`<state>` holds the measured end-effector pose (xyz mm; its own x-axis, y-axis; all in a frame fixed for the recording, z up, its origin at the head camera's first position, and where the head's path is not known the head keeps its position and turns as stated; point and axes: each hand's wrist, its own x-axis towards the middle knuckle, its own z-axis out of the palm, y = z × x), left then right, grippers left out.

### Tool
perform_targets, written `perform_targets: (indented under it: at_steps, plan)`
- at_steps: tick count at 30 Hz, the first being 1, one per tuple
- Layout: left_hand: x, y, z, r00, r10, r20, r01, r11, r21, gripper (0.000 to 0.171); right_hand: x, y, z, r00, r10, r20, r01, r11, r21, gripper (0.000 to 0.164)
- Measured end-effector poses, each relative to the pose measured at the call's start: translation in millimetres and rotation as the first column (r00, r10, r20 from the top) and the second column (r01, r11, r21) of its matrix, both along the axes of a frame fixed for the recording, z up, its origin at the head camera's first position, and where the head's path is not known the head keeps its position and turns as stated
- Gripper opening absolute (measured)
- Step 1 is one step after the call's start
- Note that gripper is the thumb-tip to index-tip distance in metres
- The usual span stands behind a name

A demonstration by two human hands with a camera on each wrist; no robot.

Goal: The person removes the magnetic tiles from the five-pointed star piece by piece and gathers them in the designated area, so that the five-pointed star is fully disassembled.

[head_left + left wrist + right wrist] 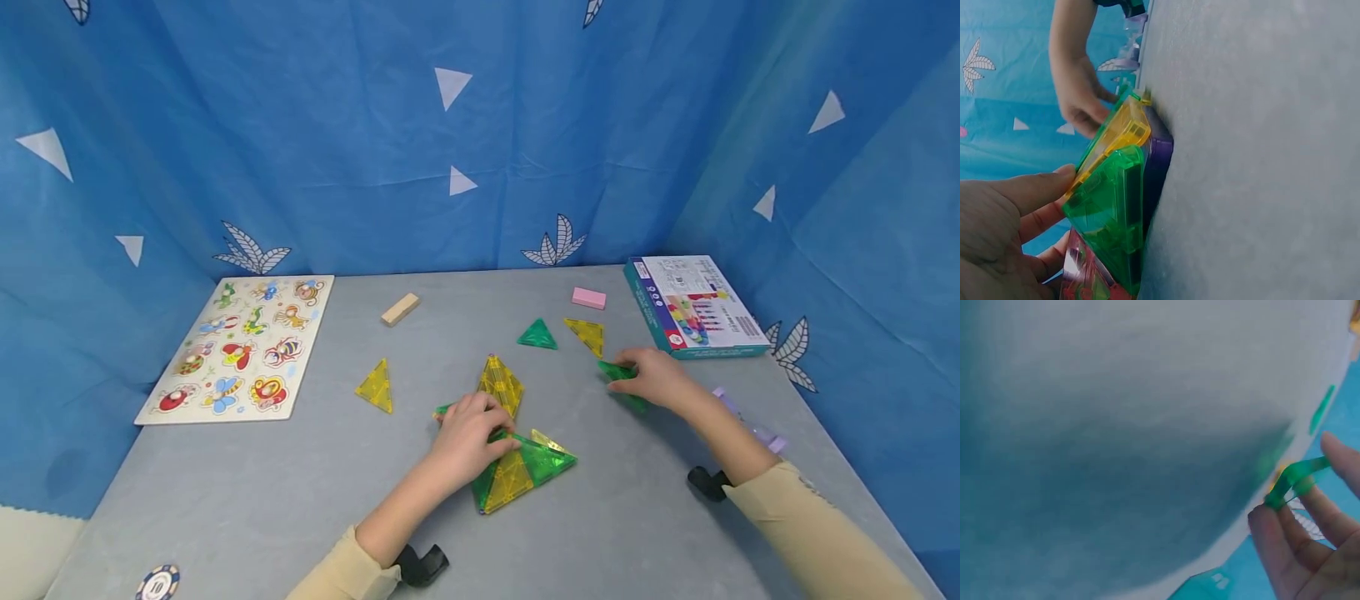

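Left hand: (pixel 468 437) thumb and fingers pinching tile build's (pixel 512 482) edge.
Right hand: (pixel 656 379) pinching green tile (pixel 615 372), at two o'clock from build.
Handling tip: best keep left hold light and steady so panels don't fold or pop apart; pinch tile by its rims, faces free.
Build spot: on grey table (pixel 262 500), toward six o'clock from head-view centre.
Build look: see-through green and yellow triangles, tilted panels; purple and red parts in left wrist view.
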<state>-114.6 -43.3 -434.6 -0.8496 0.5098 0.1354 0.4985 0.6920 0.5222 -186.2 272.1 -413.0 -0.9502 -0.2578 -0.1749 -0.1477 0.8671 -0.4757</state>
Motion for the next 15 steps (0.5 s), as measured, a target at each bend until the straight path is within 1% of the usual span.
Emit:
perform_targets:
  at_steps: [2, 5, 15]
  plan:
    - [-1.0, 0.0, -0.5, 1.000, -0.003, 0.004, 0.003, 1.000, 0.001, 0.012, -0.7, 5.6, -2.8, 1.000, -0.001, -0.001, 0.001, 0.999, 0.051, 0.041]
    - [-1.9, -0.1, 0.2, 1.000, -0.009, 0.005, 0.009, 1.000, 0.003, 0.013, -1.5, 9.5, -6.3, 1.000, -0.027, 0.003, 0.027, 0.996, 0.088, 0.044]
    - [-2.0, -2.4, 1.1, 0.999, -0.013, 0.036, 0.012, 0.999, 0.030, 0.012, -5.5, 5.0, -10.6, 0.997, -0.078, -0.008, 0.078, 0.978, 0.193, 0.049]
